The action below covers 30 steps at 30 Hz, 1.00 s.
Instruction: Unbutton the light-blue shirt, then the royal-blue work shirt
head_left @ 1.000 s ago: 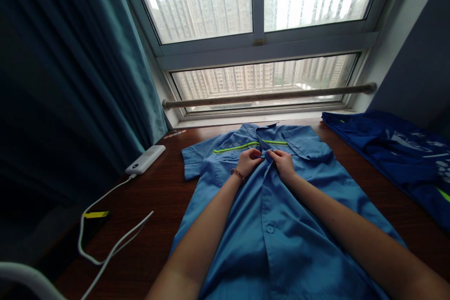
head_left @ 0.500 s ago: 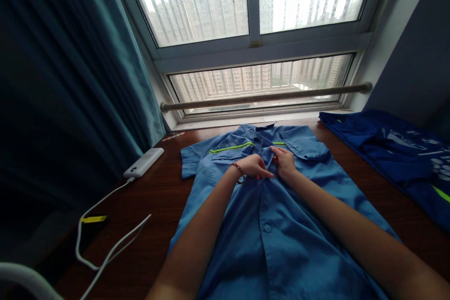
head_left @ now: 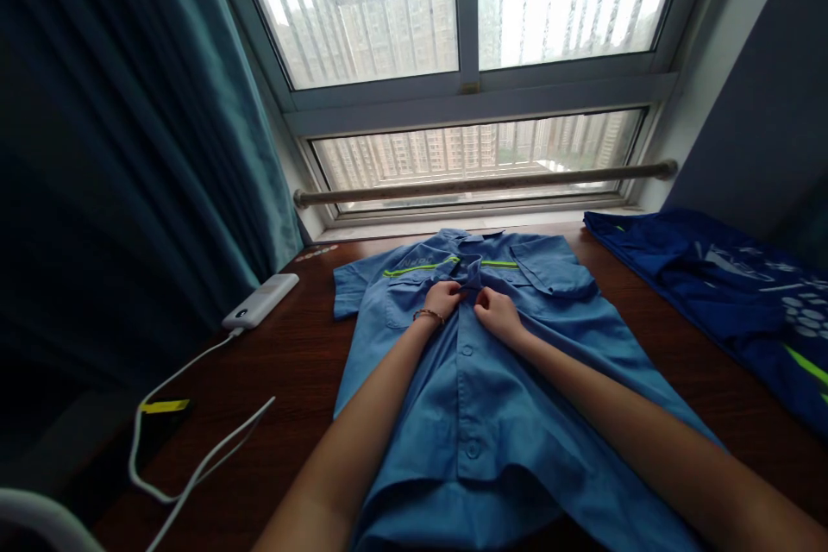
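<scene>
A blue short-sleeved shirt point(head_left: 414, 414) with yellow-green stripes across the chest lies front up, its collar toward the window. My left hand point(head_left: 445, 300), with a bracelet at the wrist, pinches the front placket at chest height. Just to its right, my right hand point(head_left: 499, 315) is closed on the other side of the placket, and the cloth between them is lifted into a fold. Below the hands, a button point(head_left: 467, 350) and a lower button point(head_left: 473, 448) show on the placket. The fingertips are partly hidden by the cloth.
On the wooden table point(head_left: 285, 362) at left lies a white power bank point(head_left: 262, 300) with a white cable point(head_left: 194, 343). A darker blue printed garment point(head_left: 730, 276) lies at right. Behind are a window point(head_left: 479, 155) with a rail point(head_left: 492, 185) and a teal curtain point(head_left: 194, 147).
Both hands have shifted a little left, and the left hand has gone from a pointing finger to a pinch. The shirt's lower front is pulled up toward the window, showing its hem.
</scene>
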Each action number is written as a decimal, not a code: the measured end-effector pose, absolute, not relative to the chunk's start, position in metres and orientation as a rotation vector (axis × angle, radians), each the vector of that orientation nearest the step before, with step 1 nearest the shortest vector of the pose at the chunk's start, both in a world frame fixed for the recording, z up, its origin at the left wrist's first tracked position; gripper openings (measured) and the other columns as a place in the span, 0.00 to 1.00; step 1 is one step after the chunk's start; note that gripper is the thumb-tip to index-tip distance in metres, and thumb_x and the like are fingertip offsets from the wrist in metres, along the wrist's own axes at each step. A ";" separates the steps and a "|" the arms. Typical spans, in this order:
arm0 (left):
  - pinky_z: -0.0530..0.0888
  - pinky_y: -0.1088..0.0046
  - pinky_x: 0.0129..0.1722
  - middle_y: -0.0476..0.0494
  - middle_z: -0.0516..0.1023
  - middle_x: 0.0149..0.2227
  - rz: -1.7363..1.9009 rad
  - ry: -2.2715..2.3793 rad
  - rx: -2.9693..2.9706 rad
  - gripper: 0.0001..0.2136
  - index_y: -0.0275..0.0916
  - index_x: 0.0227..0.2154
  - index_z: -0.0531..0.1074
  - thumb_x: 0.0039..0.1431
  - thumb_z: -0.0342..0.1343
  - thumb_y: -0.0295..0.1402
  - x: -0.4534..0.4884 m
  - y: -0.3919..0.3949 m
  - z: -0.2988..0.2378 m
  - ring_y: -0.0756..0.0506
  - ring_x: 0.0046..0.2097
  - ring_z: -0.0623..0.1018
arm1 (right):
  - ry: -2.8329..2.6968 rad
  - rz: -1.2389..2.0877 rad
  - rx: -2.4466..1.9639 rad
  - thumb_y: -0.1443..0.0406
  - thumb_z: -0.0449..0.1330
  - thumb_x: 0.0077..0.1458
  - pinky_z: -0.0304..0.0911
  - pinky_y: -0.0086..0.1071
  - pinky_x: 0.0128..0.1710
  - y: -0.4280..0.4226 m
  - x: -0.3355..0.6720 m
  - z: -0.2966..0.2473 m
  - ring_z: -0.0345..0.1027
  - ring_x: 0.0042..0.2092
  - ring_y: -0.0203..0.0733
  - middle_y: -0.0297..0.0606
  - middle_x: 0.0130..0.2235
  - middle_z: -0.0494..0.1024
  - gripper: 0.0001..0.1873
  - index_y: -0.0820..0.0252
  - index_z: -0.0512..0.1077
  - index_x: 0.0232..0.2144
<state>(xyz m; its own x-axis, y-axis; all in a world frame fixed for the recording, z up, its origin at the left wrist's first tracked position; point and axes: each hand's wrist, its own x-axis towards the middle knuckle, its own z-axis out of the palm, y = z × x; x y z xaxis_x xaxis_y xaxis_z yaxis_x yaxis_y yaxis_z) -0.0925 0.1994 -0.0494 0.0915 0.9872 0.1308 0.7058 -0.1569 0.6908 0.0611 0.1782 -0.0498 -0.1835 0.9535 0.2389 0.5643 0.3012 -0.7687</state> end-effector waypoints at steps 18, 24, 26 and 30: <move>0.67 0.77 0.26 0.52 0.69 0.20 1.084 1.238 0.991 0.16 0.33 0.25 0.69 0.30 0.67 0.28 -0.098 0.179 -0.029 0.54 0.23 0.70 | -2.182 0.165 -0.693 0.65 0.51 0.55 0.62 0.28 0.36 0.171 0.076 -0.046 0.66 0.35 0.36 0.38 0.37 0.70 0.10 0.57 0.71 0.36; 0.64 0.78 0.24 0.53 0.68 0.19 1.122 1.275 1.125 0.13 0.34 0.22 0.70 0.30 0.66 0.31 -0.094 0.176 -0.022 0.55 0.22 0.68 | -2.062 0.246 -0.704 0.66 0.49 0.57 0.63 0.29 0.38 0.167 0.072 -0.046 0.65 0.37 0.37 0.39 0.36 0.69 0.11 0.57 0.71 0.36; 0.64 0.78 0.24 0.53 0.68 0.18 1.126 1.283 1.234 0.13 0.33 0.21 0.70 0.30 0.66 0.32 -0.091 0.176 -0.021 0.55 0.22 0.67 | -2.045 0.278 -0.718 0.67 0.49 0.56 0.63 0.30 0.38 0.166 0.072 -0.045 0.65 0.36 0.37 0.39 0.36 0.69 0.11 0.58 0.71 0.34; 0.65 0.78 0.26 0.51 0.71 0.20 1.186 1.308 1.357 0.13 0.32 0.21 0.71 0.30 0.66 0.32 -0.084 0.176 -0.020 0.54 0.24 0.68 | -1.986 0.364 -0.767 0.67 0.51 0.55 0.62 0.31 0.37 0.168 0.071 -0.042 0.65 0.35 0.38 0.39 0.33 0.70 0.09 0.59 0.71 0.31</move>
